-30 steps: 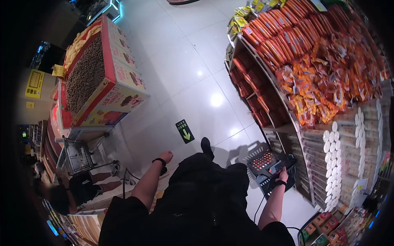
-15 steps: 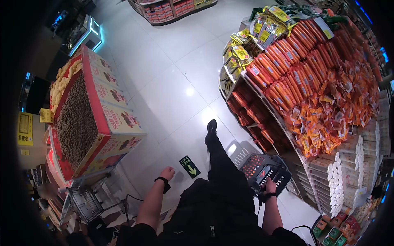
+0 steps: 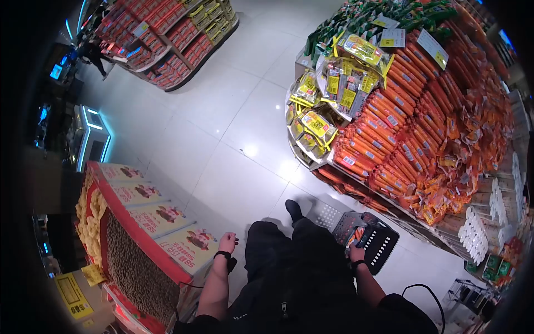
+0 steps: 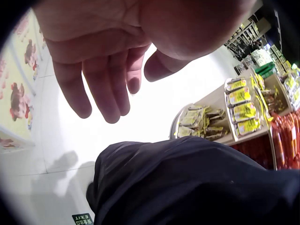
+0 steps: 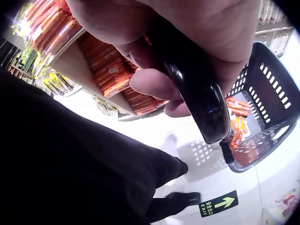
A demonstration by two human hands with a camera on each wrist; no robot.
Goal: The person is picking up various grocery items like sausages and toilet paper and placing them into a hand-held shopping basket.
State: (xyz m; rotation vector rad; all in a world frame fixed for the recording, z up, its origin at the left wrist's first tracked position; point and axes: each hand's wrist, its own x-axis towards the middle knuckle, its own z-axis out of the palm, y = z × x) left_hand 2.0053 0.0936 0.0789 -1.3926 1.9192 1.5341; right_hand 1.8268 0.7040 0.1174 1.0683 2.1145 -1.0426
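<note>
The right hand (image 3: pixel 356 254) grips the black handle of a dark basket (image 3: pixel 382 245) hanging beside the right leg. In the right wrist view, that hand (image 5: pixel 187 51) has its fingers curled round the thick black handle (image 5: pixel 199 93), and orange-red packets (image 5: pixel 239 107) lie inside the basket (image 5: pixel 281 77). The left hand (image 3: pixel 227 243) hangs by the left side, holding nothing. Its fingers droop loosely in the left wrist view, where the hand (image 4: pixel 112 51) is above the dark trouser leg (image 4: pixel 178 178).
On the right stands a curved display of orange-red packets (image 3: pixel 389 133) with yellow-labelled bags (image 3: pixel 317 125). At left is a bin of small brown items (image 3: pixel 133 267) with printed side panels (image 3: pixel 161 222). A red-stocked shelf (image 3: pixel 172 44) and a distant person (image 3: pixel 95 55) are further ahead.
The displays have shifted in the head view; the floor exit sign has left it, and the red-stocked shelf shows more fully. The feet have changed position. The right hand still holds the basket.
</note>
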